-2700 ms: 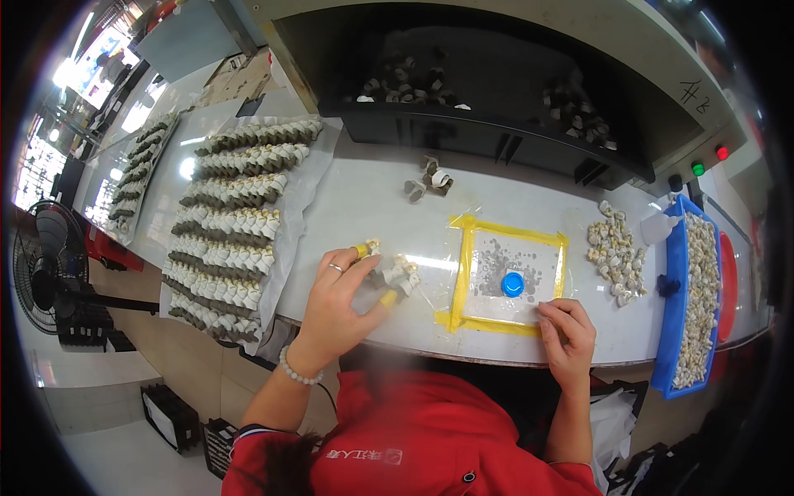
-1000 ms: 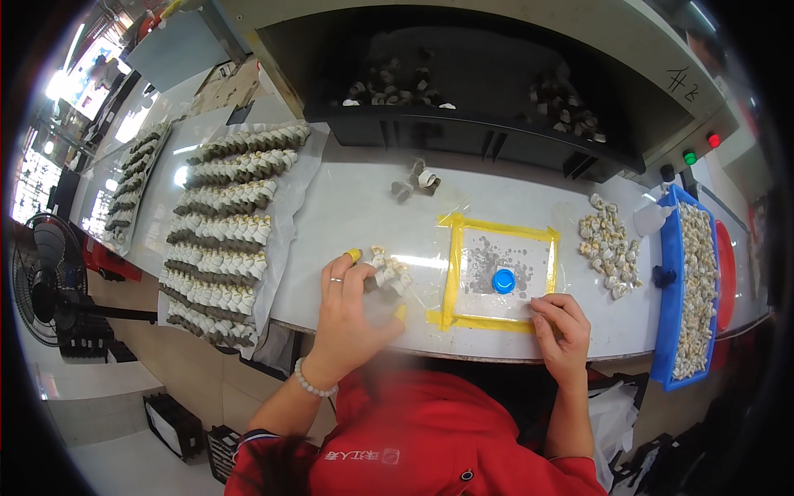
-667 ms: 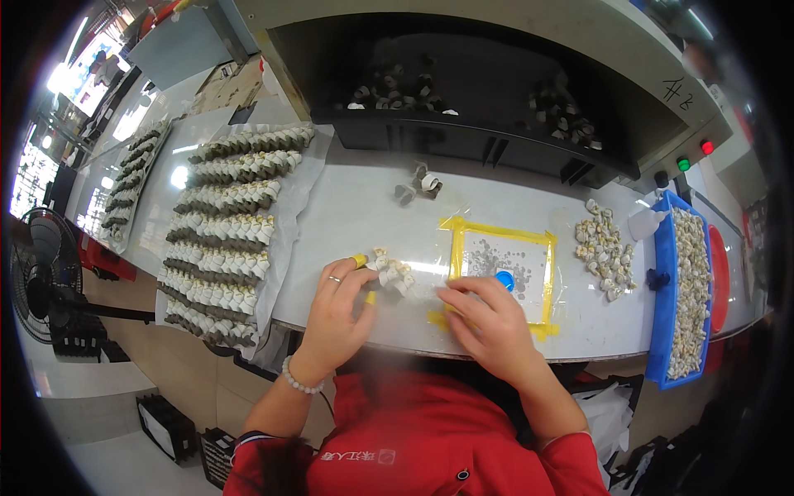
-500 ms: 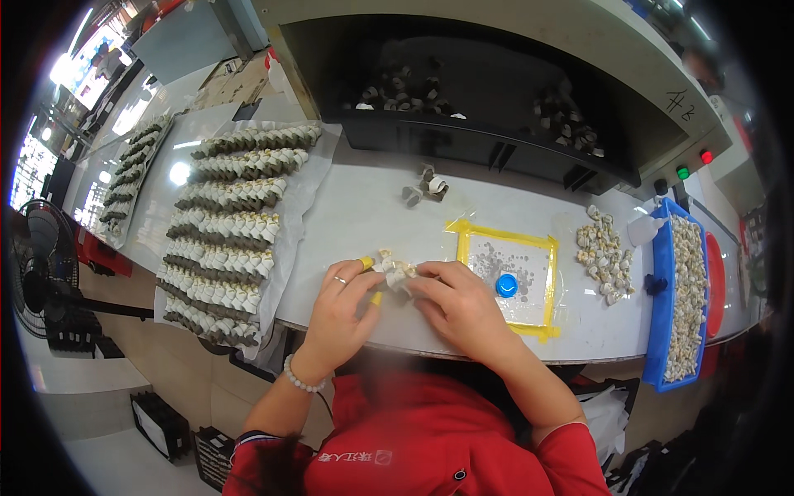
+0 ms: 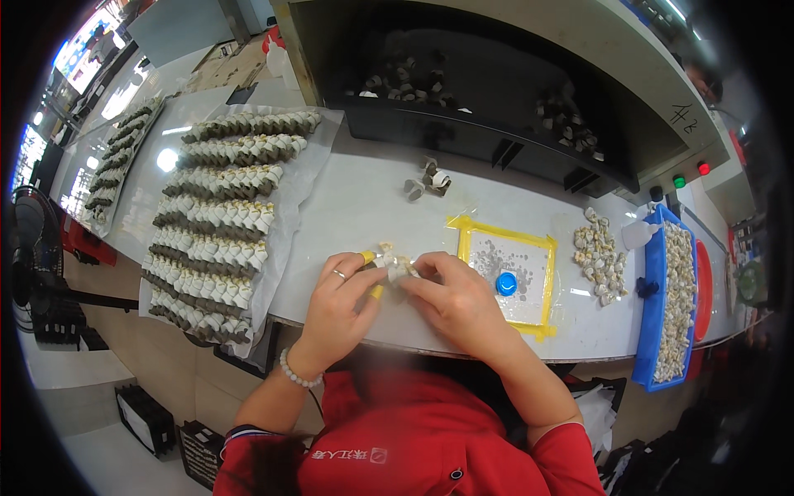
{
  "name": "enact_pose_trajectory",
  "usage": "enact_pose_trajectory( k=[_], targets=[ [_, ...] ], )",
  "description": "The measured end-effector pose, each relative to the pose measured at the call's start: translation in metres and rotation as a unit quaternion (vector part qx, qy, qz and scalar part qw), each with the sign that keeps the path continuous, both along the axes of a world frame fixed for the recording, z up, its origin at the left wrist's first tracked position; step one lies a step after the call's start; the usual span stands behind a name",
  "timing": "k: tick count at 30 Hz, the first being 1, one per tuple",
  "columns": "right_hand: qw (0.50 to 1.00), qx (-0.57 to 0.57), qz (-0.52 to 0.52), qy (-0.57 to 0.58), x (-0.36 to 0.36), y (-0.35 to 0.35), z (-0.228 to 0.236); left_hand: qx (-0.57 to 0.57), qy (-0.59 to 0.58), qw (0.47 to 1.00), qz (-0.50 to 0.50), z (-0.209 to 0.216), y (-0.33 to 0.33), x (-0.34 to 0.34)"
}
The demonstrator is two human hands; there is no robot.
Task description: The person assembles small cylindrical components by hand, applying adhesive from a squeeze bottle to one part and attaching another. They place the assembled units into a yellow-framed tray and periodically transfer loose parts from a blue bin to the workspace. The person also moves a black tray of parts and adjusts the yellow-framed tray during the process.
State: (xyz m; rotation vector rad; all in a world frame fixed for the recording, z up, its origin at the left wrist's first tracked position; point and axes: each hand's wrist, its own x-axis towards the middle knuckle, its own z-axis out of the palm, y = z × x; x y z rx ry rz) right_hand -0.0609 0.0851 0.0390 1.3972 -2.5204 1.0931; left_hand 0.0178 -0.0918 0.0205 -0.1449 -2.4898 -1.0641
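My left hand, with yellow covers on the thumb and a fingertip, pinches a small white piece above the front part of the white table. From the other side my right hand closes its fingertips on the same piece. Its exact kind is too blurred to tell. Just beyond the fingers is another small whitish-yellow piece. Right of my right hand, a blue round cap sits inside a yellow-taped rectangle spotted with grey marks.
Rows of white-and-grey pieces lie on a sheet at left. A dark open cabinet spans the back, with loose pieces before it. Right are a pile of small pieces, a squeeze bottle and a full blue tray.
The view has shifted slightly, so the rows at left sit a little further left. Both hands stay together on the small white piece, with only slight finger movement.
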Motion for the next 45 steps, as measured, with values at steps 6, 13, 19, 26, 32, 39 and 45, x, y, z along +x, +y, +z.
enact_pose_trajectory(
  k=[6, 13, 19, 26, 32, 39, 45],
  targets=[
    [0.998, 0.022, -0.019, 0.057, 0.0, 0.0, -0.002, 0.0, 0.006, 1.0, 0.014, -0.006, 0.002, 0.0],
    [0.999, 0.035, -0.005, 0.037, 0.001, 0.001, 0.003, -0.01, 0.018, 1.0, 0.013, -0.006, 0.003, -0.001],
    [1.0, 0.004, -0.016, -0.025, 0.001, -0.004, 0.002, -0.01, 0.012, 1.0, -0.013, -0.006, 0.0, -0.001],
    [0.995, 0.011, -0.04, -0.091, 0.0, -0.004, 0.002, 0.017, -0.005, 1.0, -0.026, 0.003, 0.004, -0.001],
    [0.995, -0.013, -0.03, -0.091, -0.002, -0.003, 0.0, 0.029, -0.019, 0.999, -0.012, -0.004, 0.008, -0.006],
    [0.996, 0.0, -0.031, -0.085, 0.003, 0.004, 0.005, -0.001, -0.031, 0.999, 0.01, 0.0, 0.017, -0.004],
    [0.996, -0.057, -0.06, -0.035, 0.036, 0.057, 0.013, -0.026, -0.016, 0.998, 0.047, 0.003, 0.023, 0.0]
  ],
)
